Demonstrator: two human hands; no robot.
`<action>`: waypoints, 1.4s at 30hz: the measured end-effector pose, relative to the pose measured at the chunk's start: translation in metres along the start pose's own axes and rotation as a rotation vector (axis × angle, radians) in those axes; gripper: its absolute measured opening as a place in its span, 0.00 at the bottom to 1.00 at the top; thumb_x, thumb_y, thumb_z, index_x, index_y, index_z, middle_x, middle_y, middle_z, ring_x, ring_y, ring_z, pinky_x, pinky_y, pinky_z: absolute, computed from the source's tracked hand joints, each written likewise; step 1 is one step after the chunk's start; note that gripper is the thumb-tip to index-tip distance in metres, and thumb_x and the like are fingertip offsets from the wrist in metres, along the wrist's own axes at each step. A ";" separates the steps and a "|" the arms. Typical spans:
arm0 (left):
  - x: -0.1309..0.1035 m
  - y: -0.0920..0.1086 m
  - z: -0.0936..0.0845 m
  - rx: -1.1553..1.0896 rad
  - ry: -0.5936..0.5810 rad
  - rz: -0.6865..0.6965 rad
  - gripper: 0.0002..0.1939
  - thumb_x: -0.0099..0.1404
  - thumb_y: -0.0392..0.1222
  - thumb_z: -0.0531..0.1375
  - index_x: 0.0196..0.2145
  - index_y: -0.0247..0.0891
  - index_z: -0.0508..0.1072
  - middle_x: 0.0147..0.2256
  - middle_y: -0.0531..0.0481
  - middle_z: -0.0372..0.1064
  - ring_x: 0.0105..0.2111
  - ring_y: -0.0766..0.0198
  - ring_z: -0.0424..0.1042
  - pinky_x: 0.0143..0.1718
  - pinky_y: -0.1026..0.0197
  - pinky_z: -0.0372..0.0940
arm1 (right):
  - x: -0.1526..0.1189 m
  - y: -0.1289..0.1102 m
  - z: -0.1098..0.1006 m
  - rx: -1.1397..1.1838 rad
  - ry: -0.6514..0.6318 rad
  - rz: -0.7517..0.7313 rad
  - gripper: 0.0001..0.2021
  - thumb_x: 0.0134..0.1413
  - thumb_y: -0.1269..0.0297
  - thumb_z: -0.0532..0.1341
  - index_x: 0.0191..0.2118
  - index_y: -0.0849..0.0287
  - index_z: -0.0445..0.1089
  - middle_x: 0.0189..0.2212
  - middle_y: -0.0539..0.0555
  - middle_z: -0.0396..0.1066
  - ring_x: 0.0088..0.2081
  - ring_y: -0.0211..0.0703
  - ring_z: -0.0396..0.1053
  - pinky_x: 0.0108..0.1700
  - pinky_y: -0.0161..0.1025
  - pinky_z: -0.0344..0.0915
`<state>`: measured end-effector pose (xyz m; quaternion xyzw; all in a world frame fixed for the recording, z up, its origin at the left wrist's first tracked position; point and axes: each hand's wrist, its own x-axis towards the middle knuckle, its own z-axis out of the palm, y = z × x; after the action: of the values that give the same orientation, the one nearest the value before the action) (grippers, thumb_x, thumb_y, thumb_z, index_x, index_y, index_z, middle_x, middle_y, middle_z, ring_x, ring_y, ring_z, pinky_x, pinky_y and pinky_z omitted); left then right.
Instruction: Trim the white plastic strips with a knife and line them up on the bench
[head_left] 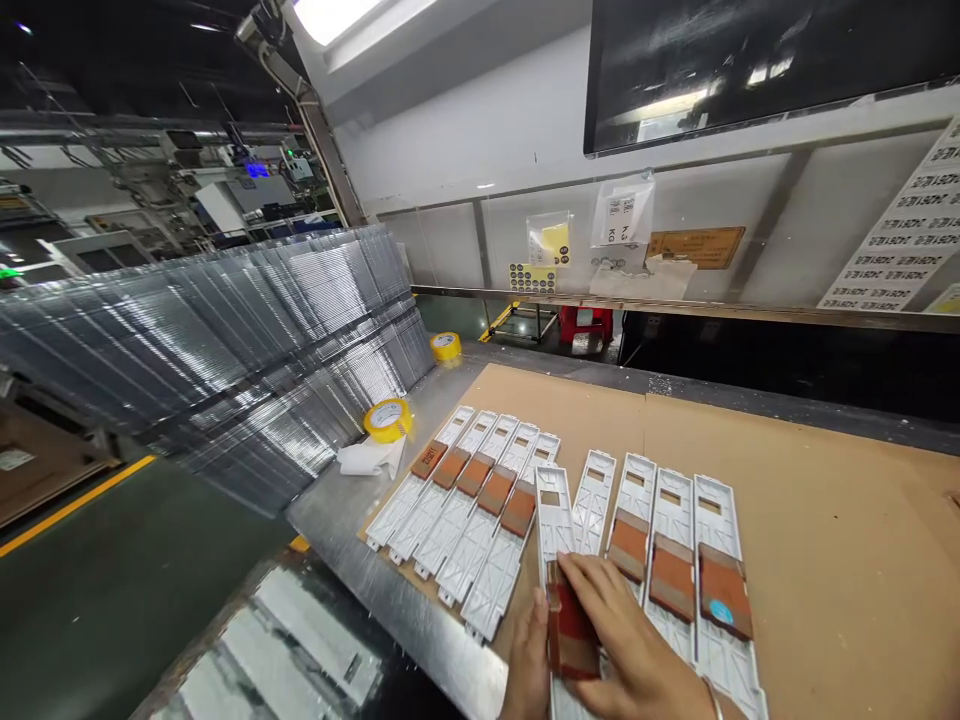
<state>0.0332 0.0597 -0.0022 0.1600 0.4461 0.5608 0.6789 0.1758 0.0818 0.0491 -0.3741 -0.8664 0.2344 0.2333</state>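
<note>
Both hands [592,640] on brown pad [571,632]

Both hands were bare and sleeveless; the right hand [630,640] wore a thin bangle [711,695] at its wrist.

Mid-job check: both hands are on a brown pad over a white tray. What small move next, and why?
Probably press the brown pad flat onto its white tray, since both the left hand and right hand hold it there, and the three trays to its right already carry seated pads.
</note>
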 end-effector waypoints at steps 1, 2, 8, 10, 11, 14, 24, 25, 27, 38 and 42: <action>-0.002 -0.002 -0.001 0.005 0.000 -0.003 0.26 0.52 0.59 0.63 0.43 0.39 0.75 0.47 0.46 0.71 0.57 0.53 0.58 0.59 0.56 0.51 | -0.002 -0.001 0.008 -0.049 0.032 -0.025 0.41 0.39 0.72 0.56 0.63 0.68 0.44 0.57 0.67 0.53 0.59 0.56 0.50 0.58 0.56 0.54; -0.005 -0.003 -0.002 0.004 -0.006 -0.002 0.27 0.52 0.60 0.62 0.43 0.39 0.75 0.48 0.45 0.70 0.57 0.52 0.58 0.60 0.54 0.49 | -0.004 -0.001 0.014 -0.091 0.052 -0.035 0.42 0.38 0.73 0.56 0.63 0.68 0.43 0.57 0.67 0.53 0.59 0.56 0.50 0.57 0.56 0.55; -0.017 -0.011 0.002 -0.078 -0.173 0.085 0.29 0.51 0.51 0.66 0.50 0.40 0.70 0.51 0.41 0.67 0.54 0.47 0.62 0.59 0.48 0.49 | -0.017 0.003 0.025 -0.143 0.069 -0.014 0.44 0.36 0.74 0.55 0.64 0.71 0.41 0.57 0.70 0.52 0.59 0.60 0.50 0.55 0.58 0.57; -0.020 -0.010 0.005 -0.121 -0.287 0.119 0.29 0.52 0.50 0.65 0.51 0.40 0.69 0.50 0.40 0.67 0.54 0.47 0.62 0.58 0.48 0.50 | -0.024 0.001 0.020 -0.069 0.028 0.007 0.44 0.38 0.73 0.57 0.65 0.68 0.40 0.59 0.69 0.50 0.60 0.59 0.48 0.57 0.59 0.55; -0.022 -0.009 0.006 -0.113 -0.306 0.135 0.28 0.53 0.50 0.65 0.51 0.39 0.69 0.50 0.40 0.68 0.54 0.47 0.62 0.58 0.49 0.51 | -0.026 0.000 0.016 -0.006 -0.004 0.025 0.43 0.41 0.71 0.58 0.65 0.65 0.40 0.60 0.67 0.48 0.61 0.59 0.46 0.57 0.59 0.54; -0.031 -0.007 0.006 -0.013 -0.314 0.175 0.27 0.55 0.49 0.63 0.51 0.37 0.69 0.50 0.38 0.68 0.53 0.45 0.63 0.54 0.49 0.56 | -0.023 -0.006 0.008 0.221 0.049 0.214 0.37 0.54 0.57 0.56 0.66 0.57 0.39 0.64 0.63 0.39 0.64 0.55 0.37 0.60 0.59 0.47; -0.062 -0.017 0.009 0.232 -0.155 0.228 0.32 0.56 0.51 0.62 0.56 0.37 0.64 0.54 0.40 0.64 0.55 0.46 0.60 0.55 0.52 0.57 | 0.005 -0.038 0.034 0.523 0.458 0.647 0.39 0.57 0.40 0.46 0.64 0.63 0.39 0.62 0.64 0.47 0.63 0.53 0.44 0.62 0.54 0.44; -0.061 -0.018 0.008 0.219 -0.128 0.233 0.31 0.56 0.50 0.63 0.55 0.38 0.65 0.53 0.41 0.64 0.55 0.47 0.60 0.56 0.53 0.57 | 0.006 -0.038 0.036 0.493 0.454 0.628 0.37 0.58 0.41 0.46 0.64 0.62 0.40 0.62 0.63 0.48 0.63 0.52 0.44 0.62 0.54 0.44; -0.057 -0.021 0.003 0.130 -0.088 0.233 0.28 0.54 0.49 0.65 0.52 0.40 0.69 0.52 0.42 0.66 0.54 0.48 0.62 0.56 0.54 0.57 | 0.009 -0.035 0.040 0.417 0.436 0.586 0.34 0.60 0.43 0.45 0.64 0.60 0.42 0.62 0.62 0.49 0.63 0.50 0.44 0.62 0.52 0.46; -0.034 0.046 -0.048 -0.057 0.165 0.067 0.30 0.52 0.48 0.66 0.53 0.42 0.67 0.47 0.45 0.71 0.52 0.49 0.65 0.55 0.48 0.57 | -0.004 -0.009 0.086 -0.060 0.328 0.279 0.21 0.39 0.51 0.66 0.37 0.61 0.71 0.42 0.66 0.71 0.44 0.66 0.66 0.44 0.61 0.64; -0.013 0.069 -0.030 0.222 0.025 0.200 0.31 0.58 0.50 0.61 0.56 0.37 0.61 0.54 0.41 0.64 0.54 0.52 0.62 0.55 0.53 0.57 | -0.015 -0.012 0.105 -0.227 0.372 0.181 0.05 0.48 0.65 0.63 0.32 0.58 0.71 0.39 0.60 0.73 0.43 0.58 0.69 0.45 0.55 0.66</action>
<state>-0.0328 0.0617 0.0366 0.2709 0.4956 0.5749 0.5921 0.1174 0.0383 -0.0295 -0.5109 -0.7922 0.0826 0.3234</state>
